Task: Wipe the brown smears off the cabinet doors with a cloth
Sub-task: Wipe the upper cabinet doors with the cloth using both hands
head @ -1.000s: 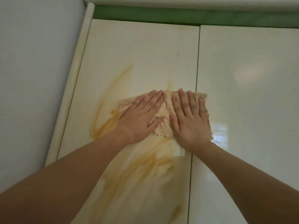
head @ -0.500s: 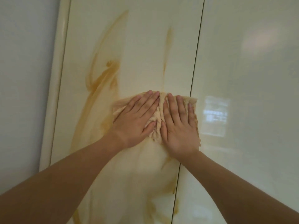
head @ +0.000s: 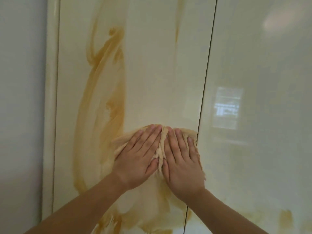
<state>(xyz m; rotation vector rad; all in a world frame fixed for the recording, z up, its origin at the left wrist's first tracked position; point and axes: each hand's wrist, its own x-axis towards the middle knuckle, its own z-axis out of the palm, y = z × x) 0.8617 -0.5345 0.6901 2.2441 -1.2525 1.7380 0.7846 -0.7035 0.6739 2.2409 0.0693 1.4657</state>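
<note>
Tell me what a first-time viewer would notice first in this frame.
The broad brown smear curving down the glossy cream left cabinet door draws the eye first. Below it, the left hand and right hand lie flat, side by side, pressing a bunched beige cloth against that door, next to the seam. More brown streaks mark the bottom of the right cabinet door.

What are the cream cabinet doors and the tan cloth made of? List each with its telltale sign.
Cream cabinet doors: seemingly glossy lacquer or laminate over board; a window reflection shows in the smooth surface.
Tan cloth: soft woven or terry-like fabric, matte; it bunches into ridges between the pressing left hand and right hand.
</note>
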